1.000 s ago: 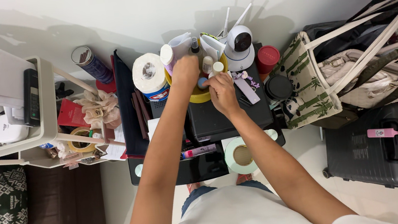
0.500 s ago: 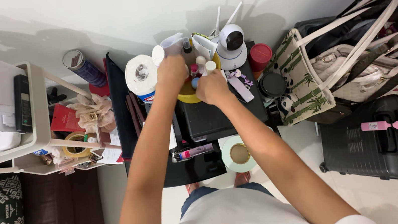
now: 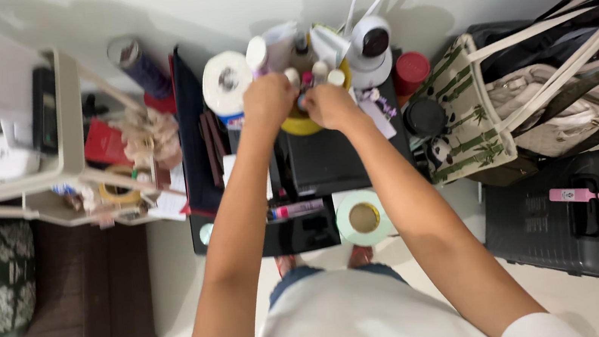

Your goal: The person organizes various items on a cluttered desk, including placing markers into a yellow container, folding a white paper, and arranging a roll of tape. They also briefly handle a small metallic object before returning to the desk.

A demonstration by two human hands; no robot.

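Left hand: left hand [image 3: 268, 100] over the left side of the yellow tub [image 3: 300, 124], fingers curled down among the small bottles [image 3: 326, 74]; grip closed, what it clasps is hidden under the hand
Right hand: right hand [image 3: 330, 106] at the tub's front right, fingers bent inward toward the left hand; grip closed, its contents cannot be told
Hands, relation: close together, nearly touching above the tub
Yellow tub: one, on the black counter [image 3: 329, 161] against the wall, crowded with bottles and tubes; frame blurred, exact bottle count unclear
Paper rolls: two; white roll [image 3: 226, 83] just left of the tub, tape-like roll [image 3: 363, 218] at the counter's near edge
Camera: one white dome camera [image 3: 370, 45] just right of the tub, two antennas up
Round lids: two, red lid [image 3: 410, 71] and black lid [image 3: 425, 116], right of the camera
Suitcase: one dark suitcase [image 3: 573, 222] on the floor, far right, pink tag on it
Tote: one patterned tote bag [image 3: 461, 118] between counter and suitcase
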